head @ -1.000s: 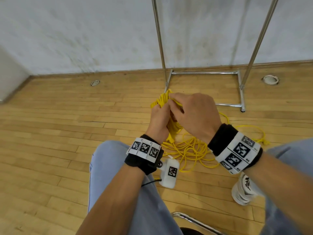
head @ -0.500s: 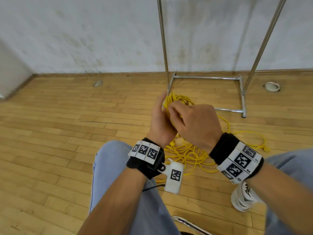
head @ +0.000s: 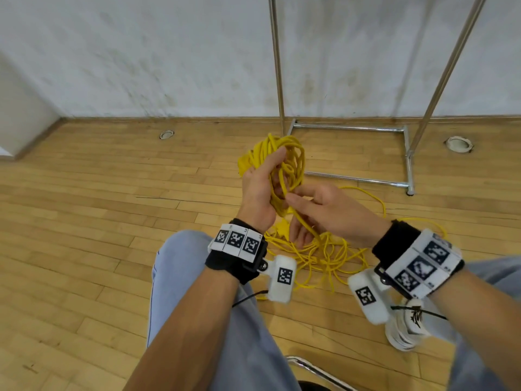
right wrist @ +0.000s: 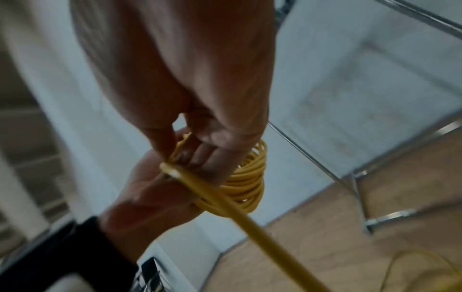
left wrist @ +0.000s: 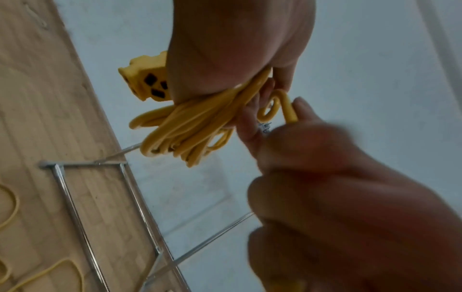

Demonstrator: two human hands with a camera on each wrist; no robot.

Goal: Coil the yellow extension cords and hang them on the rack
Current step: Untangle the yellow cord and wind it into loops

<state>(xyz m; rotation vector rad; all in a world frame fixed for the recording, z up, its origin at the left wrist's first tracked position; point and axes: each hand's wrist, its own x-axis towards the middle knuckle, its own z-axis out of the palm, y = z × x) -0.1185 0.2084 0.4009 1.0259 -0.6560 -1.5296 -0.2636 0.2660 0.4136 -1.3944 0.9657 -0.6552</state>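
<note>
Wood floor (head: 84,221); yellow cord (head: 284,153) bunched loops, left hand (head: 258,190) holding.

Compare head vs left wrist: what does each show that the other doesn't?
Head only: the loose yellow cord tangle on the wooden floor, both marker wristbands, a white shoe.

Left wrist only: the yellow socket block's face with dark slots, beside the left hand's palm.

Both: left hand holding the coiled yellow extension cord, right hand pinching a strand, the chrome rack base.
</note>
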